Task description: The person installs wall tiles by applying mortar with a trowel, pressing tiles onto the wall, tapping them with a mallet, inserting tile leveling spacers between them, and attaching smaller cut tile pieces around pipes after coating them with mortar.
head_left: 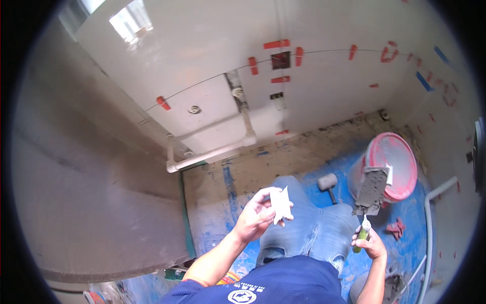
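My left hand (251, 217), raised above my left thigh, pinches a small off-white flat piece (281, 205) with jagged edges, perhaps a tile offcut. Fingers of my right hand (373, 247) wrap round the green handle of a trowel (362, 237) beside my right knee. The trowel's blade points away from me and carries a thick layer of grey mortar (373, 186). Behind the blade stands a pink-rimmed bucket (391, 152), partly hidden by it. A white-headed mallet (328, 182) lies on the floor just beyond my knees.
Ahead, a tiled wall (324, 109) holds red clips (253, 66) and a square opening (281, 61). White pipes (212, 155) run low along it. A big brown panel (101, 202) fills the left. Blue sheeting (410, 213) covers the floor; a pinkish-red rag-like thing (396, 229) and pale pipe (429, 228) lie right.
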Available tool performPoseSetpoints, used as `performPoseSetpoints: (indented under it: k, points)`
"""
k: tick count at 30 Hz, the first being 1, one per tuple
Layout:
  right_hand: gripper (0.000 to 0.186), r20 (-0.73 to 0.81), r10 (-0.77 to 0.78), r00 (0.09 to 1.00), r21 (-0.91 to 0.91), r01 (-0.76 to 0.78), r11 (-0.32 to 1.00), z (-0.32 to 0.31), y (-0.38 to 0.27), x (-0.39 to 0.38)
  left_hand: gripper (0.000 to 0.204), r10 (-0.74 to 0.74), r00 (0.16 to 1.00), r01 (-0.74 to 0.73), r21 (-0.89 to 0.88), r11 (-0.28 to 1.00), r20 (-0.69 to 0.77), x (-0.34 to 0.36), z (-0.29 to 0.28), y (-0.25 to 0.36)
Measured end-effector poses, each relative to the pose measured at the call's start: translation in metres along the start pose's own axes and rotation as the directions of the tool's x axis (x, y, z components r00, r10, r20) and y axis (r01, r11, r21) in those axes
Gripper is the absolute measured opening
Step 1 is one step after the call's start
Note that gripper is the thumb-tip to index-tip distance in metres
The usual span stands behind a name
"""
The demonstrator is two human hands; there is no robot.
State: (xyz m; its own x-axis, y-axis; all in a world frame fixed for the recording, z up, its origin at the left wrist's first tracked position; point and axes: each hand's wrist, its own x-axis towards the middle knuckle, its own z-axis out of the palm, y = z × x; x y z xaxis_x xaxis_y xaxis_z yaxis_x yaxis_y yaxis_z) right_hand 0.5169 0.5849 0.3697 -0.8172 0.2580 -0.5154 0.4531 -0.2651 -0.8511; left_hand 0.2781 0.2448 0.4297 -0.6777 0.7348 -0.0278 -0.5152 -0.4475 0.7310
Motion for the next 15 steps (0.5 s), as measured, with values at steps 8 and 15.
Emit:
performPoseSetpoints:
  k: [8, 15]
  points:
    - [0.034, -0.705, 0.105, 0.701, 0.37, 0.238, 0.898, -0.061, 0.088, -0.17, 0.059, -0.13, 0.976, 0.136, -0.02, 0.99, 0.176, 0.06, 0.073, -0.067]
    - [0.065, -0.998, 0.055, -0.025, 0.051, -0.835, 0.547, -0.104, 0.142, -0.378, 0.062, -0.341, 0.892, 0.351, 0.02, 0.936, 0.298, 0.051, 0.112, -0.127]
